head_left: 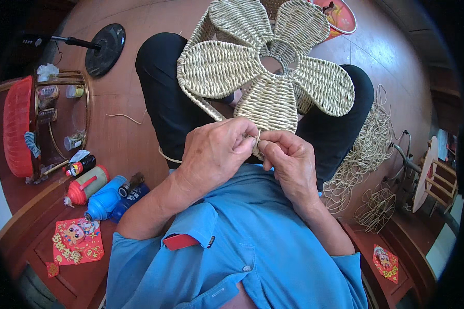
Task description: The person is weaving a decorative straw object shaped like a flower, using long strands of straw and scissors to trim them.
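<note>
A flower-shaped straw weaving lies across my knees, with broad petals around an open round centre. Below its nearest petal, my left hand and my right hand meet, thumbs and fingertips pinched together. Between them a short bit of straw cord shows, and both hands grip it. Most of that cord is hidden by my fingers. A thicker cord-wrapped edge runs along the weaving's left side down to my left hand. Behind the petals, more woven sides can be seen.
Loose straw cord is heaped on the floor at right, with a smaller bundle nearer. A red bucket stands beyond the weaving. At left are a fan base, a glass-topped rack, a red basin and several bottles.
</note>
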A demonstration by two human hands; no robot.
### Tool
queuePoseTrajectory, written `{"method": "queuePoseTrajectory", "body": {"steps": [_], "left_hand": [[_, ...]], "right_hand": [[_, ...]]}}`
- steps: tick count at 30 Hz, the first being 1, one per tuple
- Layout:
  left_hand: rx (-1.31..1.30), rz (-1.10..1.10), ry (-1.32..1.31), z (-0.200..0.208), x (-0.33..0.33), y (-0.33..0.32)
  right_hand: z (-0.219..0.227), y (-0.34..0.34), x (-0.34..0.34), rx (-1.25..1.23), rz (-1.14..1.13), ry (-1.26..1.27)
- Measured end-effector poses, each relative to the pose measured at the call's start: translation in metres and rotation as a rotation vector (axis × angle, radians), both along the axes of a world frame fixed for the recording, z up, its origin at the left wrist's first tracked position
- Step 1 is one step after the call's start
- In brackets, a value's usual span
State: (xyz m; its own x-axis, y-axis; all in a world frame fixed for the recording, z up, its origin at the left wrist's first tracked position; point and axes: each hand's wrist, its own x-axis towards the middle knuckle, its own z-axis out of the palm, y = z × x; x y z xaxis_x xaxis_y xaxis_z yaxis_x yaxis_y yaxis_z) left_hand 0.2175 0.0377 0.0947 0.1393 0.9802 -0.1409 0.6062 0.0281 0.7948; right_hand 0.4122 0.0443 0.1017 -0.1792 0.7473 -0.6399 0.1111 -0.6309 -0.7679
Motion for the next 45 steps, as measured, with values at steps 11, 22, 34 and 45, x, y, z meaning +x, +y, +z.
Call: {"method": "queuePoseTrajectory", "body": {"steps": [11,22,34,45], "left_hand": [[-0.009,-0.079,-0.047,0.004,-0.002,-0.002],[0.003,-0.147,0.171,0.006,0.002,-0.002],[-0.203,0.136,-0.135,-0.01,-0.01,-0.035],[-0.45,-0.08,-0.091,-0.006,-0.062,-0.035]], "right_hand": [[-0.01,-0.017,0.008,0.441,0.173,-0.267],[-0.03,-0.017,0.026,0.965,0.542,-0.562],[-0.034,-0.03,0.04,0.998,0.205,-0.444],[-0.035,-0.027,0.038,0.936,0.179,-0.373]]}}
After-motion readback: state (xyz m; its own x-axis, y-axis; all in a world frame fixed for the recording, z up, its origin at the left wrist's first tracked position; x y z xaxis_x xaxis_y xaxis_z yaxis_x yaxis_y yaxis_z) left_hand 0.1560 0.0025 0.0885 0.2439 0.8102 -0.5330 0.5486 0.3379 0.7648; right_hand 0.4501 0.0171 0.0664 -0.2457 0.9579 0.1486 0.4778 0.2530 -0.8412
